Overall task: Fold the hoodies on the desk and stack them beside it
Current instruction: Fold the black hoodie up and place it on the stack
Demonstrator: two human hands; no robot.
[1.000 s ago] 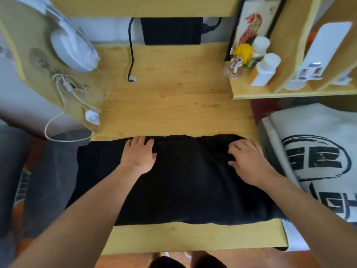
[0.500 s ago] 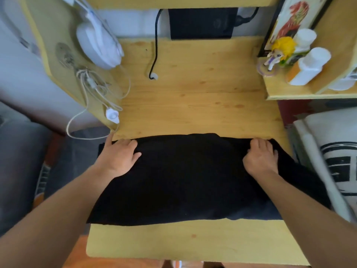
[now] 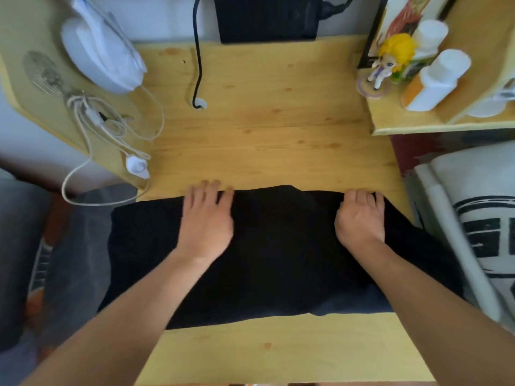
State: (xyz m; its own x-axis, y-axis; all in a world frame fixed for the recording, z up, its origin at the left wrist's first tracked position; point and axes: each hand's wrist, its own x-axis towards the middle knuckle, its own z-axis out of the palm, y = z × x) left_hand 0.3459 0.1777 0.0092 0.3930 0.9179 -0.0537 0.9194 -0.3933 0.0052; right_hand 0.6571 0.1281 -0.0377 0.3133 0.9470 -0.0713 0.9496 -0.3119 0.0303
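A black hoodie [image 3: 278,254], folded into a wide band, lies across the wooden desk [image 3: 264,129]; its left end hangs past the desk's left side. My left hand [image 3: 207,221] rests palm down on the hoodie left of its middle, fingertips reaching just over the far edge. Farther right, my right hand [image 3: 361,218] lies palm down, its fingertips at the same far edge. A folded white hoodie with black print [image 3: 482,218] lies beside the desk on the right.
A white lamp [image 3: 103,57] and its white cord with a switch [image 3: 136,165] hang on the left side panel. A black cable [image 3: 198,65] runs down the desk's back. A shelf [image 3: 404,126] at the right holds a figurine [image 3: 390,59] and white bottles [image 3: 437,79].
My left hand has slid right from the hoodie's left corner toward its middle. Both hands have moved up to the far edge. The view has shifted closer.
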